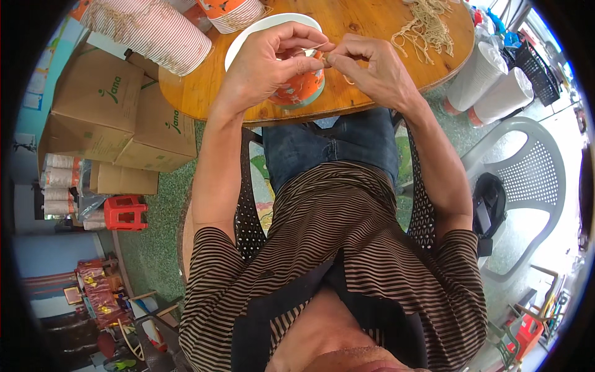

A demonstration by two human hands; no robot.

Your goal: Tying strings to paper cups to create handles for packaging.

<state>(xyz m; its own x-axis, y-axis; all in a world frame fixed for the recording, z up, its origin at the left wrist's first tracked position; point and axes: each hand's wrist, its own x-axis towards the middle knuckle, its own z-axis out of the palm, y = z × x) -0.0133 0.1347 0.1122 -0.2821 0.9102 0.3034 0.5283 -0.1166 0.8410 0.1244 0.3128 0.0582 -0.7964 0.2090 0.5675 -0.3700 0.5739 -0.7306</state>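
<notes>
An orange patterned paper bucket (296,93) with a white rim stands near the table's front edge, partly hidden behind my hands. My left hand (263,65) is over its left side, thumb and fingers curled inward. Beside it, my right hand (375,69) pinches with thumb and forefinger, its tips almost touching the left fingertips. Between the two sets of fingertips shows a short piece of thin beige string (317,48). Most of the string is covered by the fingers.
Stacked paper buckets (149,31) with strings lie at the table's (365,18) back left. A heap of beige strings (427,30) lies at the back right. Cardboard boxes (93,93) stand on the left. A grey plastic chair (527,161) and wrapped white bucket stacks (505,96) are on the right.
</notes>
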